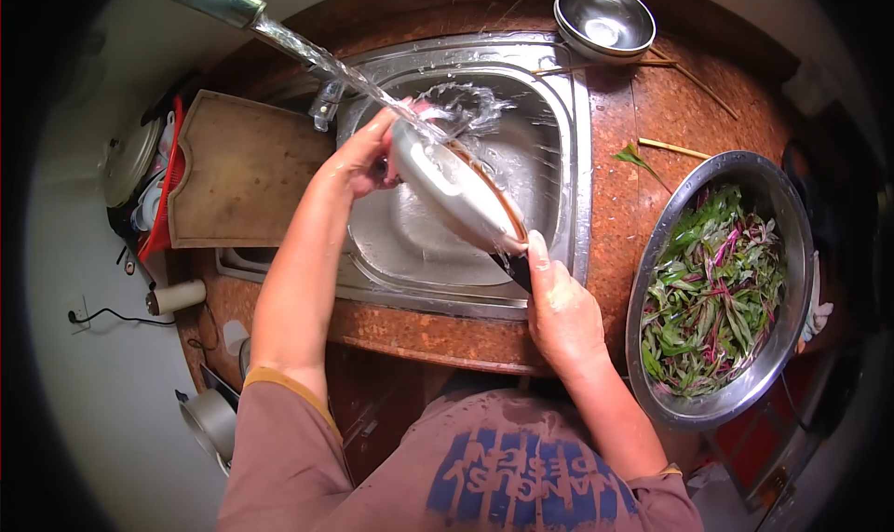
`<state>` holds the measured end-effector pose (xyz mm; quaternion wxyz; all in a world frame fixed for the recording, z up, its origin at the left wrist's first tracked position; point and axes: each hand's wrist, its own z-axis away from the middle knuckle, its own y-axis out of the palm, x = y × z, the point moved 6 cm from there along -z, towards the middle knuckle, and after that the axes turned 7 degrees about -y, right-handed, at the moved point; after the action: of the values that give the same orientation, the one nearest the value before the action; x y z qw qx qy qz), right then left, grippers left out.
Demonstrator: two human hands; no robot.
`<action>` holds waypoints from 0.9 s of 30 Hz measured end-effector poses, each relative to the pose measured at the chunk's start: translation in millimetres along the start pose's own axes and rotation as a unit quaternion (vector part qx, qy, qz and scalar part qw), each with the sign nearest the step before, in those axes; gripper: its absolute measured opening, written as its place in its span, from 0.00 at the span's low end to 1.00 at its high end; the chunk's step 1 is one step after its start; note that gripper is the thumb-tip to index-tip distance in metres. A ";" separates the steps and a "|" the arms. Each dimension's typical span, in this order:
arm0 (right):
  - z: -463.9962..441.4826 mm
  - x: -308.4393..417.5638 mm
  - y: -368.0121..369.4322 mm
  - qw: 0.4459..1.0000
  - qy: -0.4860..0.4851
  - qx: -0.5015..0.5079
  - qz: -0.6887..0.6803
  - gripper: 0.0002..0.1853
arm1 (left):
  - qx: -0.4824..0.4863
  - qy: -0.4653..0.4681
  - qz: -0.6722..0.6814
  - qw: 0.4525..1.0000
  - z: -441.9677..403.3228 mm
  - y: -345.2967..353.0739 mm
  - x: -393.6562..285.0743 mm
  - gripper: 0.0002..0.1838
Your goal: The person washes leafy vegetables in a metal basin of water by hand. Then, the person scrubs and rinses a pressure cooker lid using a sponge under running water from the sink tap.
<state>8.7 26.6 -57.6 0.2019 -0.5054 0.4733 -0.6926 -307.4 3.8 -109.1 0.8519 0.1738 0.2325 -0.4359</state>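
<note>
A white pan with a brown rim (456,188) is tilted over the steel sink (447,239), with water from the faucet (219,0) striking its upper end and splashing. My right hand (563,313) is closed round the pan's dark handle at the lower right. At the pan's upper left end is my left hand (372,155), its fingers bent against the far side and partly hidden behind the pan. Both hands are wet.
A wooden cutting board (251,174) lies left of the sink. To the right, a large steel basin (801,290) holds leafy greens (717,295). Stacked metal bowls (605,20) and thin sticks (698,85) are at the back right. A red rack (169,174) stands far left.
</note>
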 end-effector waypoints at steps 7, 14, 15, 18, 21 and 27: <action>-8.0 -8.6 6.8 0.959 0.118 -0.030 -0.257 0.41 | 0.243 0.167 0.045 0.954 50.3 45.9 -13.4 0.29; -11.3 -4.7 43.1 0.606 0.250 0.082 -0.750 0.37 | 0.182 0.273 0.020 0.945 32.3 38.4 -20.9 0.27; -10.7 -3.6 44.3 0.572 0.251 0.096 -0.775 0.36 | 0.181 0.279 -0.006 0.943 24.6 34.2 -19.5 0.25; -7.9 -1.9 48.6 0.561 0.271 0.110 -0.775 0.35 | 0.080 0.263 -0.065 0.959 10.8 21.6 -17.9 0.23; -12.6 -15.4 44.6 0.640 0.241 0.061 -0.727 0.37 | -0.149 0.405 -0.440 0.788 36.7 34.6 -39.0 0.24; -27.6 -29.7 41.2 0.756 0.154 -0.095 -0.629 0.42 | -0.280 0.444 -0.709 0.471 59.6 97.5 -7.0 0.17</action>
<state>-12.0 42.1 -109.3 -0.4039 -0.5923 0.1372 -0.6835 -216.2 33.2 -46.6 0.0374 -0.1280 0.7330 -0.6670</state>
